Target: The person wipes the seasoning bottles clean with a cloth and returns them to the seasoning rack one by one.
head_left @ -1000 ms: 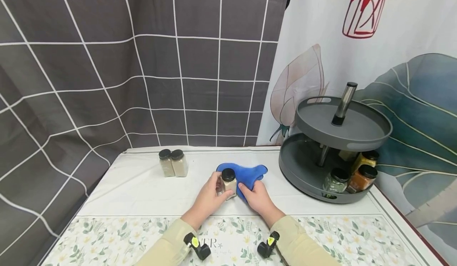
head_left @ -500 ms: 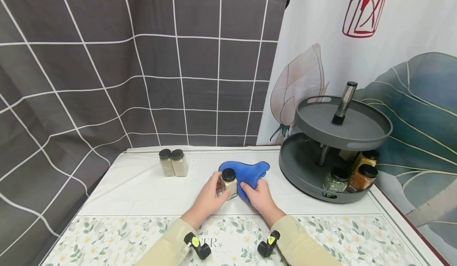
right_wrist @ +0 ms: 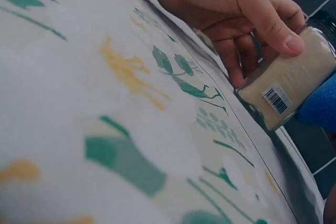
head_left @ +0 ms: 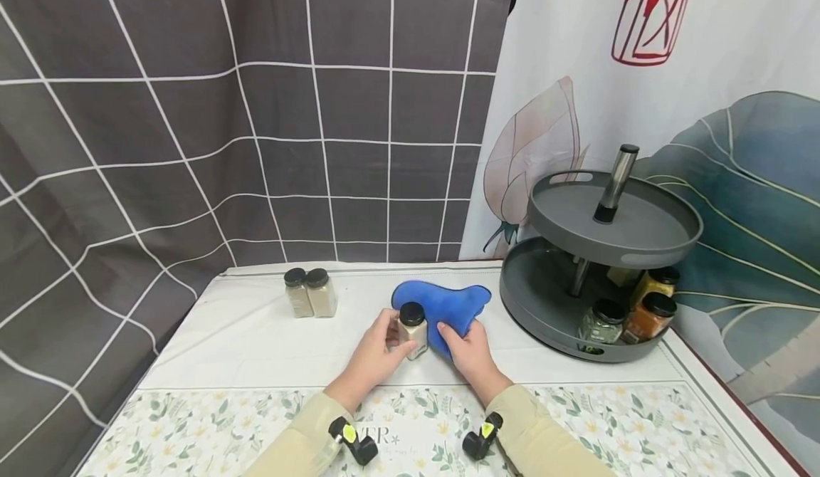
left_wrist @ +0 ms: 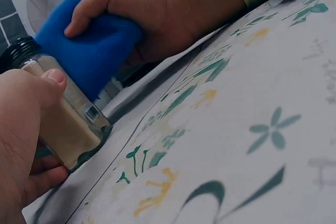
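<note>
My left hand [head_left: 374, 352] grips a square glass spice jar [head_left: 413, 331] with a black lid and pale powder inside. The thumb lies across the near side of the jar, and a barcode label [left_wrist: 90, 113] shows low on it in the left wrist view. My right hand [head_left: 472, 356] pinches a blue cloth [head_left: 448, 306] between thumb and fingers. The cloth spreads behind the jar and touches its side in the right wrist view [right_wrist: 320, 106]. The right hand's fingers are partly hidden by the cloth.
Two similar jars [head_left: 310, 295] with black lids stand together at the table's back left. A grey two-tier turntable rack [head_left: 532, 320] stands at the right; its lower tier holds several spice jars, among them a green one [head_left: 602, 324] and an orange one [head_left: 650, 317].
The blue cloth has shifted slightly up and to the right with my right hand. The jar in my left hand has barely moved.
</note>
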A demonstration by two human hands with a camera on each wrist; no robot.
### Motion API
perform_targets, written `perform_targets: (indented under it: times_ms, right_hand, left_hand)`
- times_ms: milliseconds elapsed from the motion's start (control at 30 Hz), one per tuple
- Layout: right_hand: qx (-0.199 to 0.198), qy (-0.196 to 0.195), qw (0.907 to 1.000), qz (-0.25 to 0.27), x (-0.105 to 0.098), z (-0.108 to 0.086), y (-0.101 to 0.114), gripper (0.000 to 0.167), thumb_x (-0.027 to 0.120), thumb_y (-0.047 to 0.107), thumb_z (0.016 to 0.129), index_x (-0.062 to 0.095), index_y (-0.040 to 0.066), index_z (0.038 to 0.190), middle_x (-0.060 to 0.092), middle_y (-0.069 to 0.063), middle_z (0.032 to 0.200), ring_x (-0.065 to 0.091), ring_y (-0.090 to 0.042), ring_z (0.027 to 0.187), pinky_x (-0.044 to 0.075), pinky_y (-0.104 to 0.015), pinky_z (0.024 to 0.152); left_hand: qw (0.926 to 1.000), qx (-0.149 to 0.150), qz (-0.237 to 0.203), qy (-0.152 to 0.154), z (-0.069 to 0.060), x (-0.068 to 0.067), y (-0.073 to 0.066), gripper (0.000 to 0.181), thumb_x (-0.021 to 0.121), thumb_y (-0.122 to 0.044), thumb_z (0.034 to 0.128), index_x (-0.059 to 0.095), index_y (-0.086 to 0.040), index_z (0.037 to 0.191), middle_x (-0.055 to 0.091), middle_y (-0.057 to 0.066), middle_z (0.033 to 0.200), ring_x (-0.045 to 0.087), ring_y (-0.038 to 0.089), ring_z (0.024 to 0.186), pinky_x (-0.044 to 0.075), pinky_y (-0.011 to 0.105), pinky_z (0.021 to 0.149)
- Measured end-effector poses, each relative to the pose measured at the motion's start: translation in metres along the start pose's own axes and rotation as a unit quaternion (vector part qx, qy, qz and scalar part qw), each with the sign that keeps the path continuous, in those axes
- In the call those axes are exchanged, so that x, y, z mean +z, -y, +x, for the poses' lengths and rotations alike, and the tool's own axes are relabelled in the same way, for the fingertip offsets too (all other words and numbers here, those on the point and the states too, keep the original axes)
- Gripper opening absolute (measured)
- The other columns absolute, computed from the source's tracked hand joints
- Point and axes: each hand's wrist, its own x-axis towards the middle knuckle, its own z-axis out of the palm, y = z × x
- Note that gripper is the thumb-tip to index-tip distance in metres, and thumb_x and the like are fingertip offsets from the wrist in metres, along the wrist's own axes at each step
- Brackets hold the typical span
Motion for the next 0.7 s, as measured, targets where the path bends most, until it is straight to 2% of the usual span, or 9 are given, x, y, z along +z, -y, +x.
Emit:
perform_targets:
  times_ms: [67, 167, 233, 400, 467, 633, 700]
  right_hand:
    - [0.003, 0.008, 1.0000, 0.002, 0.0000, 0.0002, -0.0008, 0.035, 0.064, 0.008, 0.096, 0.060, -0.008, 0.126, 0.067, -0.024, 0.123, 0.063, -0.040, 0.118, 0.045, -0.055, 0.107]
    - [0.016, 0.041, 0.9987, -0.026, 0.0009, 0.0013, -0.0014, 0.037, 0.063, 0.013, 0.098, 0.059, -0.007, 0.129, 0.067, -0.023, 0.126, 0.061, -0.038, 0.122, 0.044, -0.053, 0.109]
    - [0.021, 0.050, 0.9978, -0.039, 0.0010, 0.0015, -0.0016, 0.036, 0.063, 0.013, 0.098, 0.060, -0.007, 0.128, 0.067, -0.022, 0.125, 0.062, -0.037, 0.122, 0.044, -0.052, 0.109]
    - [-0.001, 0.005, 0.9999, -0.009, 0.0001, -0.0004, 0.0004, 0.033, 0.064, 0.005, 0.093, 0.061, -0.009, 0.123, 0.068, -0.025, 0.120, 0.063, -0.041, 0.117, 0.046, -0.055, 0.106]
    - [-0.003, 0.002, 1.0000, -0.001, 0.0004, -0.0001, 0.0007, 0.035, 0.063, 0.006, 0.095, 0.060, -0.010, 0.125, 0.067, -0.026, 0.122, 0.063, -0.042, 0.118, 0.045, -0.056, 0.106]
    - [0.023, 0.055, 0.9960, -0.067, 0.0029, 0.0019, -0.0006, 0.038, 0.061, 0.018, 0.100, 0.059, -0.007, 0.129, 0.066, -0.023, 0.126, 0.061, -0.038, 0.122, 0.045, -0.053, 0.107]
    - [0.023, 0.056, 0.9949, -0.081, 0.0029, 0.0014, -0.0005, 0.037, 0.061, 0.018, 0.099, 0.061, -0.007, 0.128, 0.067, -0.022, 0.124, 0.062, -0.037, 0.121, 0.046, -0.053, 0.106]
  left_hand:
    - [1.0000, -0.002, -0.004, 0.000, 0.0000, 0.0004, 0.0004, 0.048, 0.074, -0.024, 0.0936, 0.047, -0.012, 0.132, 0.061, 0.003, 0.110, 0.062, 0.016, 0.099, 0.056, 0.033, 0.090]
    - [1.0000, -0.002, -0.004, 0.000, -0.0003, 0.0005, 0.0004, 0.048, 0.074, -0.024, 0.0932, 0.047, -0.013, 0.131, 0.061, 0.002, 0.110, 0.062, 0.016, 0.100, 0.056, 0.033, 0.091]
    - [1.0000, -0.001, -0.005, 0.001, -0.0005, 0.0002, 0.0003, 0.048, 0.074, -0.024, 0.0932, 0.047, -0.013, 0.131, 0.061, 0.002, 0.111, 0.062, 0.016, 0.100, 0.056, 0.032, 0.091]
    - [1.0000, 0.003, -0.004, 0.001, -0.0009, -0.0006, -0.0001, 0.047, 0.074, -0.026, 0.0936, 0.048, -0.012, 0.130, 0.061, 0.003, 0.110, 0.063, 0.016, 0.100, 0.056, 0.032, 0.090]
    - [1.0000, 0.005, -0.002, -0.001, -0.0007, -0.0009, -0.0001, 0.047, 0.074, -0.027, 0.0938, 0.048, -0.011, 0.129, 0.061, 0.003, 0.110, 0.063, 0.016, 0.100, 0.056, 0.032, 0.090]
    - [0.9995, 0.019, -0.025, 0.004, -0.0003, -0.0015, 0.0019, 0.044, 0.070, -0.021, 0.0948, 0.046, -0.011, 0.131, 0.060, 0.004, 0.114, 0.061, 0.017, 0.103, 0.055, 0.033, 0.093]
    - [0.9989, 0.025, -0.040, 0.005, -0.0005, -0.0012, 0.0037, 0.042, 0.068, -0.016, 0.0943, 0.046, -0.011, 0.130, 0.060, 0.004, 0.116, 0.061, 0.018, 0.104, 0.055, 0.033, 0.094]
